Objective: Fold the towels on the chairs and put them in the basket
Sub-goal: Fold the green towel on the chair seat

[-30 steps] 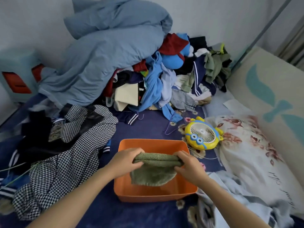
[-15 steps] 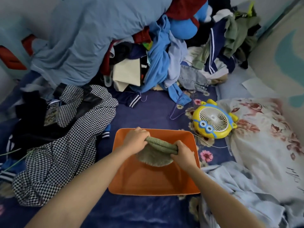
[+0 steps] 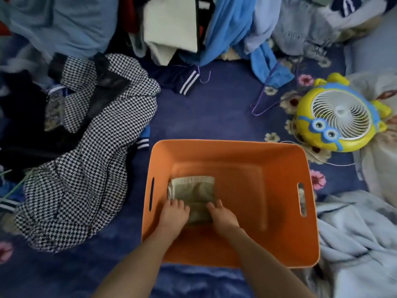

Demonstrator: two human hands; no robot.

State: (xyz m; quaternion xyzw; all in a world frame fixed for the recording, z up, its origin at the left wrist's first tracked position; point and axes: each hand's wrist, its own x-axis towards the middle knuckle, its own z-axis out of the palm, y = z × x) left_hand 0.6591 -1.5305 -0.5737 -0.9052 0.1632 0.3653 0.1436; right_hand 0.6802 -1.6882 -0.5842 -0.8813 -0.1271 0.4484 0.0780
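There is one orange basket (image 3: 227, 145), with two handle slots, one on its left wall (image 3: 151, 194) and one on its right. One folded towel (image 3: 193, 190) lies inside. Two hands show: left hand (image 3: 174, 216), right hand (image 3: 223, 216). There is one yellow fan (image 3: 339, 114), one houndstooth garment (image 3: 86, 168) and one purple hanger (image 3: 264, 100).

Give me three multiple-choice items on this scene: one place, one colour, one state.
1. Where does the towel lie? A on a table; B on the basket floor; C on a shelf.
2. The basket's colour? A blue; B green; C orange.
3. The towel's state? A folded; B spread out flat; C hung over the rim.
Answers: B, it lies inside, toward the left wall, with the left hand and right hand on it; C, its walls are orange; A, stacked layers show at its edge.
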